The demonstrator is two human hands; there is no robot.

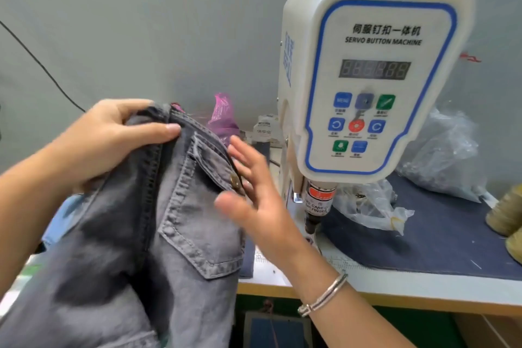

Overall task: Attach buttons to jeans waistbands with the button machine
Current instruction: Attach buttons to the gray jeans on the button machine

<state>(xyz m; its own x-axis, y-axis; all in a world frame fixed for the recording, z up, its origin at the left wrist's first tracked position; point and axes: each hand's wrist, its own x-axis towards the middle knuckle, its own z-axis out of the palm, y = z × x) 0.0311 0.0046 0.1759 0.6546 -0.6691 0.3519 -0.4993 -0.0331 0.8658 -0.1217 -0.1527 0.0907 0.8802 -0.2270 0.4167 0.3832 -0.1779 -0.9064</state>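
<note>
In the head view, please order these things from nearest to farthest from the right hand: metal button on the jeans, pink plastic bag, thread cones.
From the right hand:
1. Metal button, just left of the fingers.
2. Pink plastic bag, behind, by the wall.
3. Thread cones, far right edge.

The button machine (367, 79) stands on the tabletop (395, 285), against the wall. The jeans (135, 220) hang to its left, off the tabletop's edge, between the hands. Plastic bags (440, 155) lie on a cloth mat (440, 240) right of the machine.
</note>
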